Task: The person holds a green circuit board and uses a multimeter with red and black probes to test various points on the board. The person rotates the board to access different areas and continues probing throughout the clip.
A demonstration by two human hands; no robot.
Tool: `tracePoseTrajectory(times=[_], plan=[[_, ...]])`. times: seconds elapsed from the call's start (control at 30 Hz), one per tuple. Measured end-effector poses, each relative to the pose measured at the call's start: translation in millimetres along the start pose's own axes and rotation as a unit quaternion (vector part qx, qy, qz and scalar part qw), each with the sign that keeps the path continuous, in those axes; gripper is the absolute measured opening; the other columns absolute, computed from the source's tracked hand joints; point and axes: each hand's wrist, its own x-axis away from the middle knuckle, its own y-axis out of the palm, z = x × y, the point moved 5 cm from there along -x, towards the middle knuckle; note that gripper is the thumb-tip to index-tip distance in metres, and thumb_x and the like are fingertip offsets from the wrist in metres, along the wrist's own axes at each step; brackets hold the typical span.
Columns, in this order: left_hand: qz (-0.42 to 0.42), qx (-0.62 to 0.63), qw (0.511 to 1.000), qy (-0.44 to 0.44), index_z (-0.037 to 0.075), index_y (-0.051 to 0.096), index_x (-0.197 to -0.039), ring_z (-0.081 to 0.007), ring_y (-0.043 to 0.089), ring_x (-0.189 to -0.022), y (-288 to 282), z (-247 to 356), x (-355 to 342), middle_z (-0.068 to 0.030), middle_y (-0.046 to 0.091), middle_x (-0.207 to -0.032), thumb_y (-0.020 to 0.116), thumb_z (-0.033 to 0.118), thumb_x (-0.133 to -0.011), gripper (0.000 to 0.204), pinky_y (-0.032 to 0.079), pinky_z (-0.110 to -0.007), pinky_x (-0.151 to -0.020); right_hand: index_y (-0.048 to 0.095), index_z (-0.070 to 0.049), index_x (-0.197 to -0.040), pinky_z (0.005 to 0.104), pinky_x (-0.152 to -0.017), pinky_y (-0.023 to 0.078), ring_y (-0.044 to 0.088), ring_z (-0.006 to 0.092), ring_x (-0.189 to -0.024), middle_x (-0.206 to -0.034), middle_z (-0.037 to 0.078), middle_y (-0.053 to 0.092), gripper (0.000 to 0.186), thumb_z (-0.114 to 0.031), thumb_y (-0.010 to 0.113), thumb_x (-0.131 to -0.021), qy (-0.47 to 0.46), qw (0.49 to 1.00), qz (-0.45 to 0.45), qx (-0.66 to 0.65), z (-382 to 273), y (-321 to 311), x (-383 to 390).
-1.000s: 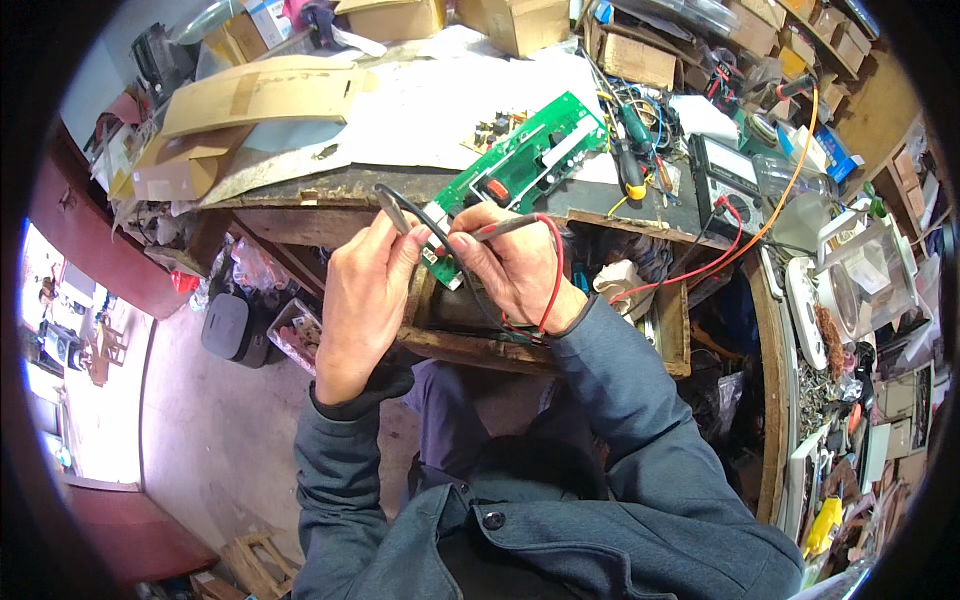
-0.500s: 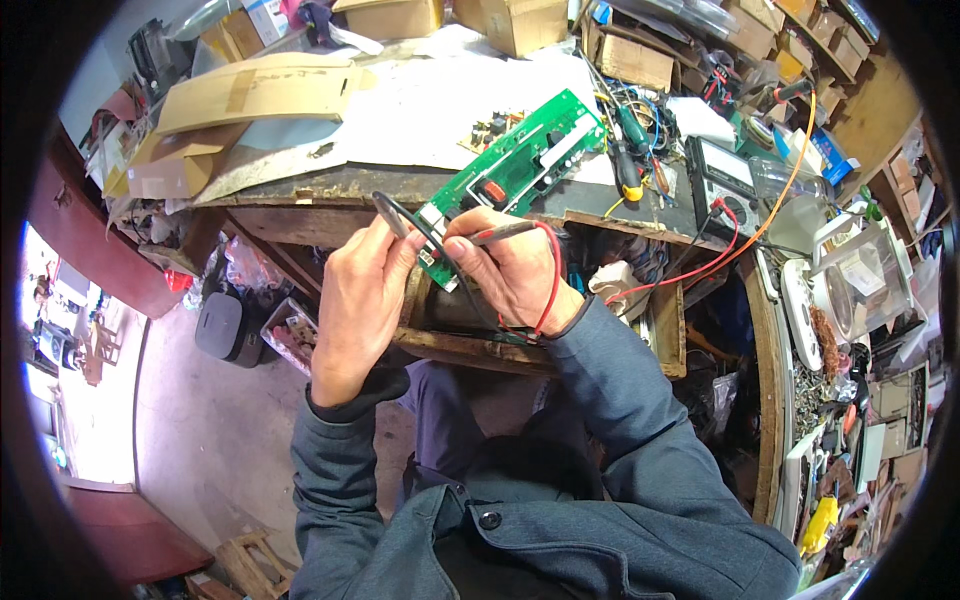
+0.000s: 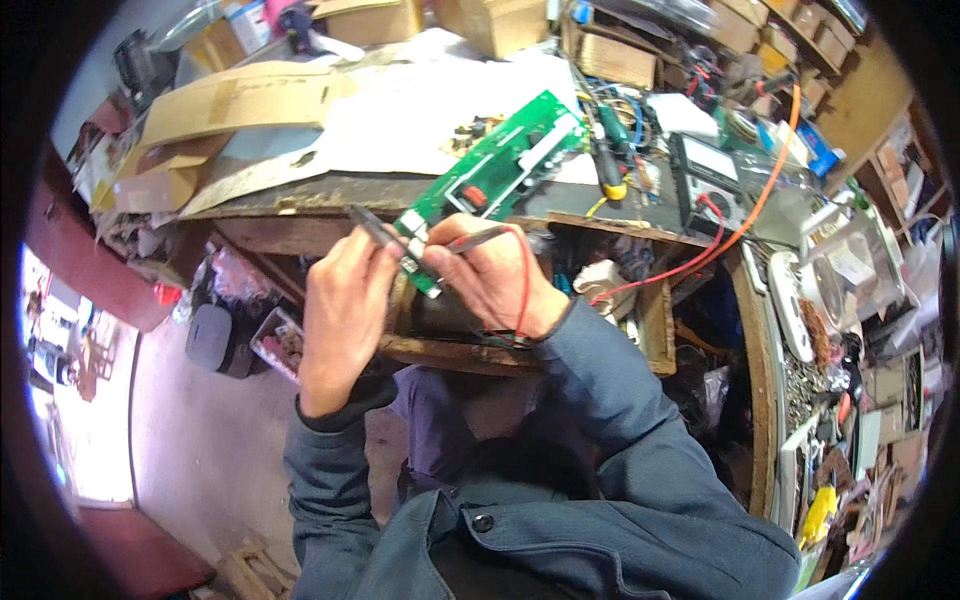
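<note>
A long green circuit board lies slantwise over the bench's front edge, its near end reaching out between my hands. My left hand is closed on a black test probe beside that near end. From the right, my right hand pinches a dark test probe with a red lead. Both hands' fingertips are close together at the board's white connectors; whether the probe tips touch it is too blurred to tell. The red lead runs to a multimeter on the bench at right.
Screwdrivers lie between board and multimeter. Flattened cardboard and white paper cover the bench at left and centre. An open wooden drawer sits below my hands. Cluttered parts and a clear plastic container fill the right side.
The whole view has shifted slightly, with bench and hands appearing farther left. Both hands keep their probes at the board's near end, and the black probe now points more to the upper left.
</note>
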Motion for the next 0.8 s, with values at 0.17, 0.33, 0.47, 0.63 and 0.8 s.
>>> tracePoseTrajectory(times=[0.17,0.33,0.47,0.63,0.8], plan=[[0.000,0.029,1.000,-0.005,-0.004,0.070,-0.113,-0.0160,0.067,-0.076,2,4,-2,-0.0104,0.071,-0.084,0.065,0.015,-0.113,0.019,0.053,-0.035,-0.071,0.067,-0.006,-0.104,0.0466,-0.062,0.056,0.072,0.0393,-0.070,-0.076,0.016,0.067,0.015,-0.018,0.077,-0.103,0.001,1.000,0.009,-0.002,4,-2,1],[-0.016,0.031,0.998,-0.048,-0.005,0.069,-0.112,-0.0303,0.072,-0.080,1,1,-1,-0.0196,0.072,-0.094,0.068,0.012,-0.110,0.017,0.055,-0.040,-0.075,0.070,0.001,-0.106,0.0423,-0.063,0.055,0.071,0.0344,-0.071,-0.081,0.020,0.070,0.013,-0.011,0.074,-0.105,-0.013,1.000,0.006,-0.008,1,0,-1],[-0.015,0.043,0.999,-0.028,-0.005,0.068,-0.112,-0.0294,0.072,-0.079,0,4,0,-0.0187,0.071,-0.091,0.066,0.009,-0.110,0.014,0.055,-0.040,-0.073,0.070,0.001,-0.106,0.0428,-0.063,0.055,0.070,0.0346,-0.068,-0.077,0.019,0.069,0.012,-0.011,0.073,-0.105,0.023,1.000,-0.016,-0.005,0,-2,-1],[0.007,0.069,0.997,-0.039,-0.003,0.071,-0.111,-0.0120,0.062,-0.074,5,-4,5,-0.0068,0.069,-0.083,0.066,0.014,-0.112,0.017,0.050,-0.032,-0.067,0.070,-0.004,-0.102,0.0439,-0.064,0.057,0.073,0.0369,-0.071,-0.078,0.018,0.071,0.012,-0.015,0.074,-0.104,0.021,1.000,-0.007,-0.021,3,-2,0],[0.022,0.060,0.998,-0.025,-0.002,0.071,-0.112,-0.0122,0.063,-0.075,7,-11,8,-0.0068,0.070,-0.085,0.068,0.016,-0.112,0.019,0.051,-0.031,-0.067,0.070,-0.001,-0.103,0.0285,-0.064,0.054,0.067,0.0109,-0.071,-0.084,0.006,0.077,0.016,-0.015,0.069,-0.111,0.086,0.971,0.145,-0.167,17,-25,7]])
